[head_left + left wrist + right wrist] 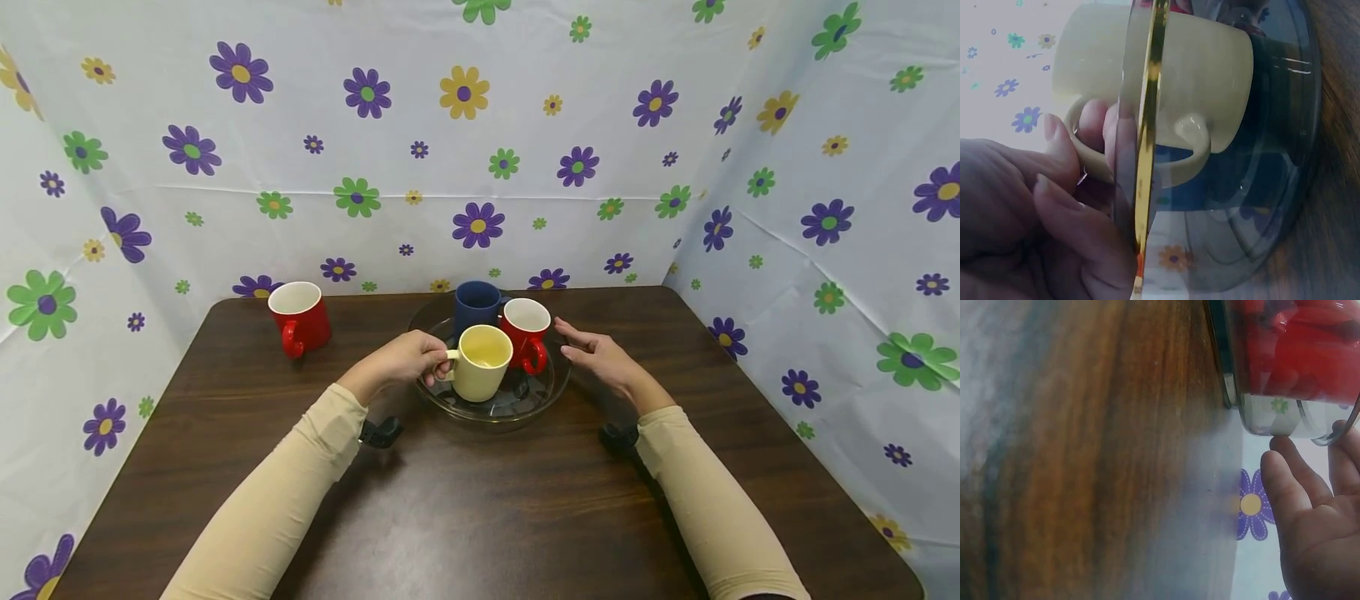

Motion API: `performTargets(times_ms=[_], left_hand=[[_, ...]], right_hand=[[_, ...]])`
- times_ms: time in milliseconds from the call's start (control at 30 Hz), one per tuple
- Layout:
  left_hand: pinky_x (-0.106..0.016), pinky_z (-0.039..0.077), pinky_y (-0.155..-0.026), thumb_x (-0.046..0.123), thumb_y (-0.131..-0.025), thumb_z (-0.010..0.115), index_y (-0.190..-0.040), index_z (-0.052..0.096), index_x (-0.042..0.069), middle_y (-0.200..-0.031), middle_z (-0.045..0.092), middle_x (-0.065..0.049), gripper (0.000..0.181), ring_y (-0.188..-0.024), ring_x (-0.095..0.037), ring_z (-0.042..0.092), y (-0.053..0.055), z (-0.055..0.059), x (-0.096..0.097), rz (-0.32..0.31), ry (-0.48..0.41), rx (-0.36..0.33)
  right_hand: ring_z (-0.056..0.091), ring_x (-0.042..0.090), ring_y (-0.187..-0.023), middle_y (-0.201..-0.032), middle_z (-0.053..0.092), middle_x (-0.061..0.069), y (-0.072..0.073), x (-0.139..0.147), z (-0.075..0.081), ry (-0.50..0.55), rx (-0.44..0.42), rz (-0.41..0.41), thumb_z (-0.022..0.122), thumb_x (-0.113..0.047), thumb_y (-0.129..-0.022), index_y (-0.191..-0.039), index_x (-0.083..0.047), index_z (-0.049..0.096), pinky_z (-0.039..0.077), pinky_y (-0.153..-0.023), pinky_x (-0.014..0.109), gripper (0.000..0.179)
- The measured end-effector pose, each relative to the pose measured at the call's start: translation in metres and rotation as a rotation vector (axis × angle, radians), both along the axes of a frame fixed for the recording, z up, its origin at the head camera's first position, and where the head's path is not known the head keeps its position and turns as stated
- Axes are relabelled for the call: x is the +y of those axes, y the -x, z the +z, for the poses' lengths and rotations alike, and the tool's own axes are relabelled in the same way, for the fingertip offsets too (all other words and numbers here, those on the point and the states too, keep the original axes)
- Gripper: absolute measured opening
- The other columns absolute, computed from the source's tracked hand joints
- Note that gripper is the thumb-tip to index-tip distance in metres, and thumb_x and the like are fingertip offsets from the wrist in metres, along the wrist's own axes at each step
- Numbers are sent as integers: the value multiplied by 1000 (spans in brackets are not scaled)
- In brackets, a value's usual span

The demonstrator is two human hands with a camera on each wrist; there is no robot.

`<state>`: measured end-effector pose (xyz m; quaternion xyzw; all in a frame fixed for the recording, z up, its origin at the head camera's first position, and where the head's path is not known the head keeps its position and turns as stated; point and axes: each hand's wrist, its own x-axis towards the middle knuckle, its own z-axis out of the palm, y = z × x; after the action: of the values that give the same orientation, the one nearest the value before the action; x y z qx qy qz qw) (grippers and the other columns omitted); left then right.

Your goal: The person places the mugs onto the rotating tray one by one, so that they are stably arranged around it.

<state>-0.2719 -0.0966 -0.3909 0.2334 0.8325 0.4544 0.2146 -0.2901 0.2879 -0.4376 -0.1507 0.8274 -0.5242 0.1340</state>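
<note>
A pale yellow mug (478, 377) is at the front of a clear smoked-glass bowl (491, 417). My left hand (411, 358) pinches the mug's handle; in the left wrist view, fingers pass through the handle (1192, 164) behind the bowl's gold-looking rim (1145, 125). Whether the mug's base touches the bowl is unclear. Behind it in the bowl stand a blue mug (474, 310) and a red mug (516, 340) with a white inside. My right hand (606, 360) is at the bowl's right side, fingers extended; in the right wrist view its fingertips (1282, 445) meet the glass edge.
Another red mug (309, 323), white inside, stands on the dark wooden table (480, 517) at the back left, its handle toward me. White flower-printed cloth (420, 167) hangs behind the table and along both sides.
</note>
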Motion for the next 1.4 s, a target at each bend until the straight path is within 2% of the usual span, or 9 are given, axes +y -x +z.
performTargets(times_ms=[167, 400, 633, 833, 1000, 1267, 1400], left_hand=[[-25, 51, -56, 10, -108, 48, -77, 61, 2, -72, 60, -6, 34, -59, -13, 58, -2, 4, 4, 15, 58, 28], [-23, 48, -52, 12, -109, 47, -77, 57, 4, -70, 57, -5, 34, -60, -14, 56, -4, 8, 10, 20, 65, -22], [-24, 49, -53, 12, -108, 47, -77, 56, 5, -71, 57, -5, 34, -61, -16, 58, -5, 11, 15, -5, 131, 8], [-26, 54, -61, 9, -108, 46, -76, 57, 3, -72, 57, -4, 34, -63, -16, 56, -8, 14, 21, -44, 172, 54], [-26, 55, -62, 8, -108, 46, -77, 58, 3, -72, 58, -5, 33, -63, -15, 58, -8, 12, 25, -59, 173, 61], [-27, 56, -60, 10, -108, 46, -77, 59, 3, -71, 60, -5, 35, -62, -15, 62, -8, 6, 30, -50, 155, 26], [-27, 57, -61, 10, -108, 46, -78, 61, 1, -71, 60, -6, 34, -61, -16, 64, -8, 5, 32, -45, 152, 35]], right_hand=[[17, 29, -155, -165, 26, -8, 0, 1, 0, -7, 6, -10, 58, -26, -105, -157, -20, 41, 20, -120, 60, 55], [18, 27, -155, -165, 27, -8, 0, -2, 0, -16, -5, -16, 60, -30, -104, -156, -21, 42, 21, -120, 58, 57], [17, 27, -155, -165, 26, -10, 2, -1, -1, -23, -5, -22, 62, -36, -102, -156, -22, 42, 20, -120, 59, 60], [17, 26, -155, -165, 26, -10, 2, 0, -1, -24, -1, -21, 61, -33, -103, -156, -23, 42, 19, -121, 58, 57], [16, 26, -155, -165, 26, -11, 3, 0, -2, -28, 1, -22, 58, -28, -105, -157, -23, 42, 18, -121, 59, 54], [16, 26, -155, -165, 26, -10, 3, 1, -4, -23, 0, -19, 61, -37, -102, -156, -23, 42, 18, -121, 58, 59], [16, 26, -155, -165, 26, -10, 4, 1, -4, -21, -3, -23, 60, -33, -104, -156, -24, 42, 17, -121, 59, 57]])
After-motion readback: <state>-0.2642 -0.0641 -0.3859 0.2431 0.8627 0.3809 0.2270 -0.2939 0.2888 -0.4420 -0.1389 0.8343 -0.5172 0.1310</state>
